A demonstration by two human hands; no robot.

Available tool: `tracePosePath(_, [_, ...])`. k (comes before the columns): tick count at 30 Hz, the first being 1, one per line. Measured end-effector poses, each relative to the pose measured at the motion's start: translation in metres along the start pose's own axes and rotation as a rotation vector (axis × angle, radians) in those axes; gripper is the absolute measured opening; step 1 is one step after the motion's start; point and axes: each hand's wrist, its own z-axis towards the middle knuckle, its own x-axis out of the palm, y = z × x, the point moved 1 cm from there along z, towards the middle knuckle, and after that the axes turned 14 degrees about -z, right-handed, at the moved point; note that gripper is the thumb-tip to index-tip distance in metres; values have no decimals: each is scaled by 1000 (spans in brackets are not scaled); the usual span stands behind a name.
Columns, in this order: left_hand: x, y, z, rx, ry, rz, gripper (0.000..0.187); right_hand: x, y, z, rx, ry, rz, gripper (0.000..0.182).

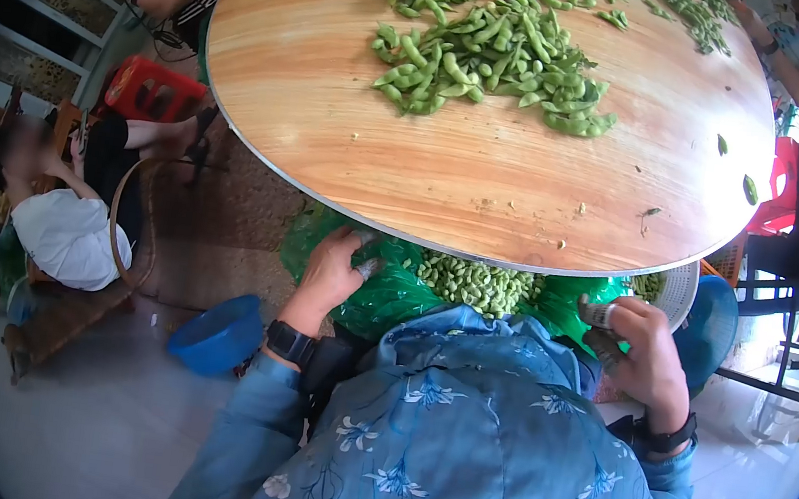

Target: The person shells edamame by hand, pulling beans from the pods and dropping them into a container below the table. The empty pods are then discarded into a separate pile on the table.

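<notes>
I see my left hand gripping the green bag's rim, my right hand clenched around a pod. Shelled beans lie between them; the edamame pods wait at twelve o'clock, across the round table.

Both hands, left hand and right hand, are curled in the lap.
</notes>
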Motion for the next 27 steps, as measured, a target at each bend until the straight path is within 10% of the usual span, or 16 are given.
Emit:
tracePosePath(5, [7, 11, -20, -170, 118, 243, 28, 30, -22, -9, 173, 82, 21, 14])
tracePosePath(22, [-30, 81, -49, -473, -238, -676, 19, 81, -66, -14, 273, 332, -85, 32])
tracePosePath(24, [-48, 88, -53, -334, -317, -414, 20, 69, -59, -12, 275, 273, -82, 26])
tracePosePath(26, [-75, 36, -47, -91, -411, 981, 22, 39, -40, -6, 146, 302, -10, 19])
tracePosePath(27, [-84, 22, -39, -80, -431, 985, 22, 22, -32, -1, 139, 282, -17, 19])
